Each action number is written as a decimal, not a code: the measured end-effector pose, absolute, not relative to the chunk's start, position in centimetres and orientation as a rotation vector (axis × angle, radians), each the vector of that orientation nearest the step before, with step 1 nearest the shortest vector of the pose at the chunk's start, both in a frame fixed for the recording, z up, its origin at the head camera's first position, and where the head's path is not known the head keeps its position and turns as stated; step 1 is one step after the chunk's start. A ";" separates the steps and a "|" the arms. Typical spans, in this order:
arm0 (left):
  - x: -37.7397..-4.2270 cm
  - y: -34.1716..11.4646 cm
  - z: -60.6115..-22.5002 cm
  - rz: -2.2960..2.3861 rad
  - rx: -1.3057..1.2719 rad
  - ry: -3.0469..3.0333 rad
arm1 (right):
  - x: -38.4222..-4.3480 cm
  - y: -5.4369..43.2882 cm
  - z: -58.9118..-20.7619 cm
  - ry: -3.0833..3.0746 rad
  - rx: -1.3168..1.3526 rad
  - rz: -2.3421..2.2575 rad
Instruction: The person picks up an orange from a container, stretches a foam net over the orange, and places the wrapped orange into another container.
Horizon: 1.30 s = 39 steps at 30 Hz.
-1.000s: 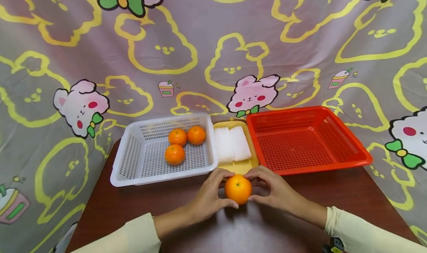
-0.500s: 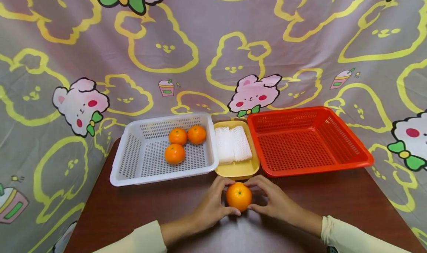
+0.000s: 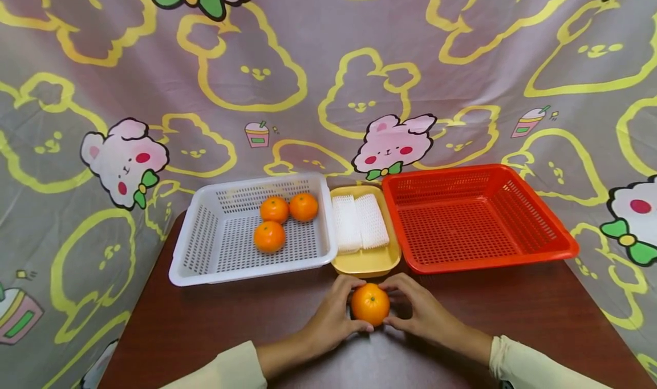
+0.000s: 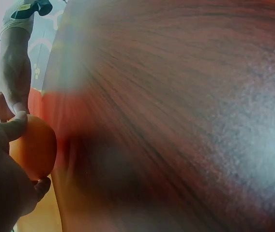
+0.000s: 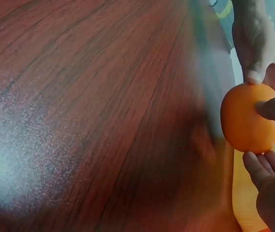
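An orange (image 3: 370, 304) is held between my two hands at the front middle of the table, stem end showing in the head view. My left hand (image 3: 331, 317) grips its left side with curled fingers and thumb. On the right side, my right hand (image 3: 422, 316) grips it the same way. Both wrist views show the orange (image 4: 36, 150) pinched from opposite sides, close to the tabletop; I cannot tell whether it touches. Just beyond the hands sits a yellow tray (image 3: 366, 262) with white foam net sleeves (image 3: 370, 221) in it.
A white perforated basket (image 3: 251, 269) at the left holds three oranges (image 3: 270, 237). To the right stands a red perforated basket (image 3: 451, 223). All rest on a dark wooden table (image 3: 215, 320), with a patterned curtain (image 3: 308, 52) behind.
Both hands and the orange have moved slightly toward the person, away from the yellow tray, whose front edge has come into view. The grip on the orange stays.
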<state>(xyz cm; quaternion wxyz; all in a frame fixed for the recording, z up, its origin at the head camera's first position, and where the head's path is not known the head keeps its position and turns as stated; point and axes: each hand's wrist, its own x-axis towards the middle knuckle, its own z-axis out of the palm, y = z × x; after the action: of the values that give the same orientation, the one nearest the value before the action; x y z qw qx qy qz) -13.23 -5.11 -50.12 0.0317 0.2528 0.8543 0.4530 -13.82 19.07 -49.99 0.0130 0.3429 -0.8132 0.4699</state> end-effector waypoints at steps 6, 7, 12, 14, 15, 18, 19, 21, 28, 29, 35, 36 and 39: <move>-13.2 -4.9 -50.6 1.383 0.771 2.622 | -13.8 19.1 -50.6 -2.557 1.039 1.497; -13.2 -4.9 -50.7 1.382 0.776 2.621 | -13.8 19.1 -50.7 -2.557 1.037 1.498; -13.4 -4.9 -50.8 1.368 0.781 2.635 | -14.0 19.1 -50.8 -2.562 1.024 1.468; -13.5 -5.0 -50.8 1.358 0.769 2.629 | -14.0 19.1 -50.8 -2.569 1.018 1.447; -13.5 -5.0 -50.7 1.349 0.764 2.628 | -14.0 19.1 -50.8 -2.574 1.016 1.438; -13.5 -5.0 -50.6 1.330 0.745 2.620 | -14.0 19.1 -50.8 -2.587 1.012 1.408; -13.5 -5.1 -50.6 1.326 0.744 2.619 | -14.0 19.1 -50.9 -2.590 1.012 1.403; -13.5 -5.1 -50.5 1.318 0.746 2.621 | -14.0 19.0 -50.9 -2.597 1.007 1.402; -13.5 -5.1 -50.6 1.318 0.741 2.609 | -13.8 18.8 -50.7 -2.638 0.983 1.429; -13.5 -5.1 -50.5 1.323 0.736 2.607 | -13.8 18.8 -50.6 -2.653 0.978 1.415; -13.6 -5.1 -50.5 1.356 0.691 2.587 | -14.0 18.2 -48.8 -2.783 0.979 1.167; -13.7 -5.1 -50.5 1.354 0.683 2.589 | -14.1 18.0 -48.3 -2.810 0.985 1.097; -13.7 -5.1 -50.7 1.368 0.673 2.607 | -14.4 17.4 -46.5 -2.887 1.009 0.894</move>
<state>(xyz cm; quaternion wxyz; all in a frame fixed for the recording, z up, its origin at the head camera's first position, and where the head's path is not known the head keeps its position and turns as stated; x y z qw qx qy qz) -13.71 -5.07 -50.68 0.0605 0.2225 0.8616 0.4522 -14.43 17.40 -46.55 -0.0222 0.3165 -0.9059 0.2806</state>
